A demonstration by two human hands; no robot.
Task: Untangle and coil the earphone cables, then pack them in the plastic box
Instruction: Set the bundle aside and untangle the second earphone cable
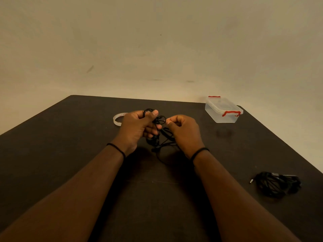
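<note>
Two bundles of black earphone cable are in view. The left hand [139, 127] grips gathered loops of one earphone cable [158, 131] above the dark counter [70, 137], thumb curled over them; the right hand [181, 130] pinches a strand beside it, with loose cable trailing down between the wrists. This coil appears unfinished. A second cable bundle [277, 184] lies near the right counter edge, unpacked. The plastic box [222, 110] stands well apart, lid on, red latches down. A tape roll [118, 119] sits behind the left hand.
</note>
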